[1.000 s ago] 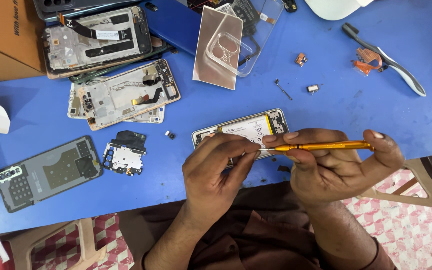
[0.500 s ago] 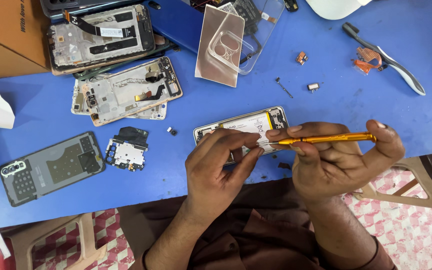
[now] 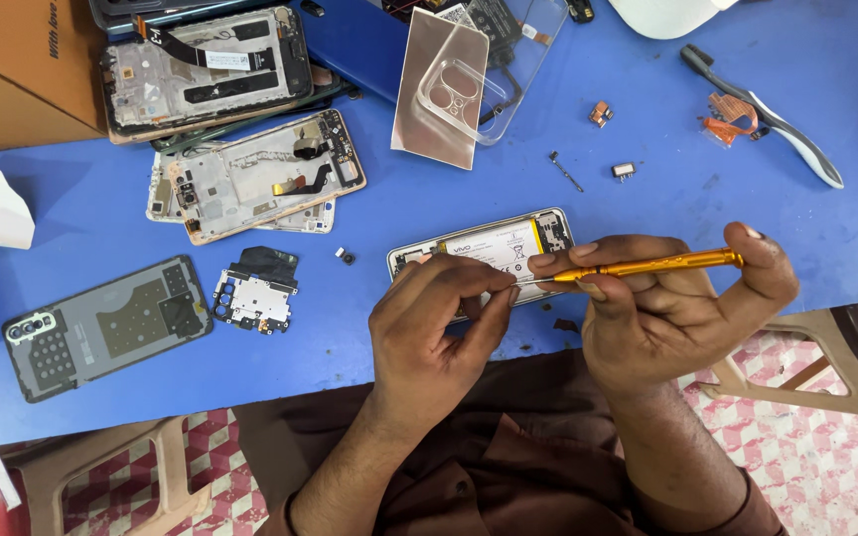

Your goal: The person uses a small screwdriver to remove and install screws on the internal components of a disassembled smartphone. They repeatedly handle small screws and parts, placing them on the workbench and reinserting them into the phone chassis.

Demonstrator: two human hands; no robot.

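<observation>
An opened phone [image 3: 484, 248] with its white battery showing lies on the blue table [image 3: 369, 213] near the front edge. My right hand [image 3: 672, 313] grips a thin orange screwdriver [image 3: 652, 265], held level, its tip pointing left toward my other hand. My left hand [image 3: 439, 333] pinches its thumb and fingertips together at the screwdriver's tip, over the phone's near edge; what they pinch is too small to see. Both hands cover the phone's lower side.
Stripped phone frames [image 3: 255, 179] lie at the back left, beside a cardboard box [image 3: 12, 79]. A grey back cover [image 3: 101, 328] and a small metal shield plate [image 3: 255, 293] sit left. A clear phone case [image 3: 459, 84], tweezers [image 3: 767, 124] and small loose parts lie behind.
My left fingers have closed tighter at the screwdriver's tip. My right hand has tilted the screwdriver a little, its rear end slightly higher. The phone has stayed put.
</observation>
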